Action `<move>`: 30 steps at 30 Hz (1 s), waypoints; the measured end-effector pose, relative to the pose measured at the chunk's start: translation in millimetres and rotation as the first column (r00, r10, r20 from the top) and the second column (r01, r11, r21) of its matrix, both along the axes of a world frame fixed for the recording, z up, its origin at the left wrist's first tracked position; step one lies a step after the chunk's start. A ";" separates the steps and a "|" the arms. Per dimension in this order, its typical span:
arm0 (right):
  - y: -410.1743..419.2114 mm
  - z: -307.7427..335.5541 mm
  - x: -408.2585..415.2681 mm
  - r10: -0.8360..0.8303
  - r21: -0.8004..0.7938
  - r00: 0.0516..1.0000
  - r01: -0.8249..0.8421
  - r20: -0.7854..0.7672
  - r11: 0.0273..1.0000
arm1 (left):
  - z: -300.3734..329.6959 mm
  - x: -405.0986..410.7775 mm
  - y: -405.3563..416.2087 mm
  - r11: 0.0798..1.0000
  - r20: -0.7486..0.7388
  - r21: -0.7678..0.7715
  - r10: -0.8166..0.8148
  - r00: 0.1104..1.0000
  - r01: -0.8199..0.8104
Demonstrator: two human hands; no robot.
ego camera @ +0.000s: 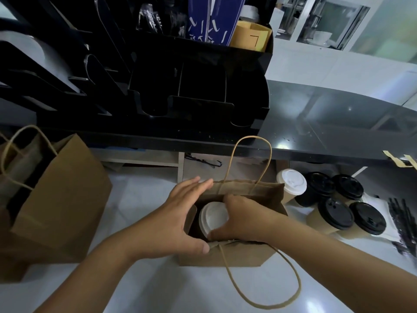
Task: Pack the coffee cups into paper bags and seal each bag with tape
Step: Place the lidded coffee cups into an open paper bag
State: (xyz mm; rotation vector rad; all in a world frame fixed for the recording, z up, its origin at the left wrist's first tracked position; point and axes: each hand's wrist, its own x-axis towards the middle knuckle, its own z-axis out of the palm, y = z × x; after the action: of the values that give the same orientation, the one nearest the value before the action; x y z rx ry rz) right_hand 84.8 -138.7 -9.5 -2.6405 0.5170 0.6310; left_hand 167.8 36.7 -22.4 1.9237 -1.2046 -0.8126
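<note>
Two hands: working at the open paper bag (237, 254) on the white counter (140, 288)
Right hand (242, 219): gripping the white-lidded cup (212, 219) inside the bag
Left hand (178, 219): fingers straight, spreading the bag's mouth
Waiting cups: one white-lidded (291, 182), four black-lidded cups (338, 203) standing right of the bag

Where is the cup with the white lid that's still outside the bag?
In the head view, the white-lidded cup stands on the counter just right of the open paper bag, next to the black-lidded cups.
</note>
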 end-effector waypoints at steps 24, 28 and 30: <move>26.6 -18.2 25.3 0.356 -0.249 0.921 -0.387 -0.161 0.888 | -1.5 -5.0 -0.6 1.000 0.039 0.006 -0.031 0.999 0.031; 27.4 -23.9 29.8 0.360 -0.259 0.918 -0.393 -0.166 0.882 | -3.2 -4.6 0.9 0.999 0.043 0.001 -0.042 0.998 0.042; 27.2 -24.0 28.8 0.363 -0.272 0.921 -0.388 -0.138 0.880 | -3.4 -3.7 1.5 0.999 0.038 -0.008 -0.046 0.998 0.046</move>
State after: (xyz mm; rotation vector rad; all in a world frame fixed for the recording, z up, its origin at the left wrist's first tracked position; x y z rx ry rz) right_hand 113.5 -111.5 -33.5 -3.0437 0.1175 0.8384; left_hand 164.1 38.2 -25.8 1.9177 -1.2770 -0.7968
